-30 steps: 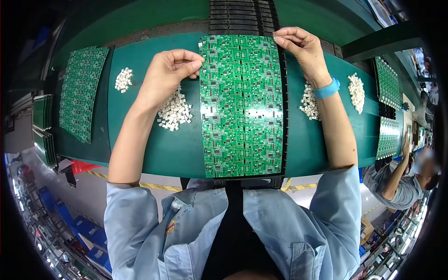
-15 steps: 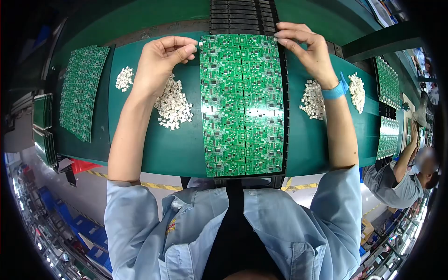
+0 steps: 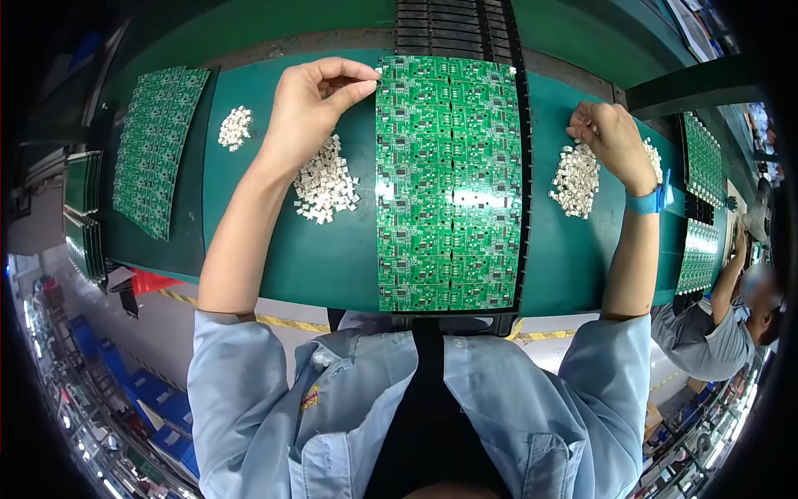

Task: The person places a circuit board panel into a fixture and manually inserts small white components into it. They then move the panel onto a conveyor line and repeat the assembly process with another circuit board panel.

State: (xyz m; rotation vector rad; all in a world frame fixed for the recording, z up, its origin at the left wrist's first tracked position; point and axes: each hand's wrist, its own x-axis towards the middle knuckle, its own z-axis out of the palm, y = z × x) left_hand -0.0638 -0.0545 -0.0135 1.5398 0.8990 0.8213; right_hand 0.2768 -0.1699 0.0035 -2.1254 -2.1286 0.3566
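A green circuit board panel (image 3: 449, 187), dense with small parts, lies in a black frame (image 3: 524, 208) in front of me. At its upper left corner my left hand (image 3: 320, 100) pinches a small white connector (image 3: 379, 74) between thumb and fingers. Another white connector (image 3: 513, 71) sits at the panel's upper right corner. My right hand (image 3: 613, 143), wearing a blue wrist strap (image 3: 647, 202), is over the top of a pile of white connectors (image 3: 574, 183). Its fingers are drawn together, and what they hold is hidden. Below my left hand lies another pile of white connectors (image 3: 327, 185).
Small connector piles lie farther left (image 3: 235, 129) and behind my right wrist (image 3: 653, 158). More board panels stand at the left (image 3: 158, 154) and right (image 3: 702, 162). Black rails (image 3: 455, 29) run beyond the panel. Another person (image 3: 706, 337) works at far right.
My right hand has left the panel's upper right corner and moved right and toward me, to the connector pile. My left hand stays at the upper left corner. The view has shifted slightly.
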